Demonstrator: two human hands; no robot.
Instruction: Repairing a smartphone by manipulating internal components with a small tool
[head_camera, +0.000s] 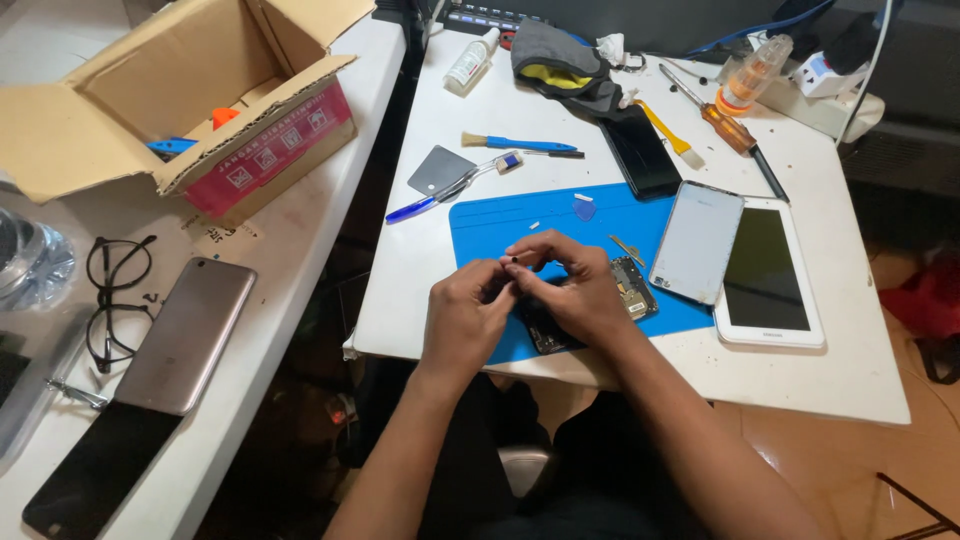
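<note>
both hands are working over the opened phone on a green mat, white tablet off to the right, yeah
Not quite: the mat is blue, not green, as the head view shows. The rest holds: the left hand and right hand meet over the opened phone, and the white tablet lies to the right.

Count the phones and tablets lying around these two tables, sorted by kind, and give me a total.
Phones, whole: 3, black, grey, black
Opened phone under the hands: 1
Loose silver back cover: 1
White tablet: 1
Total: 6
</note>
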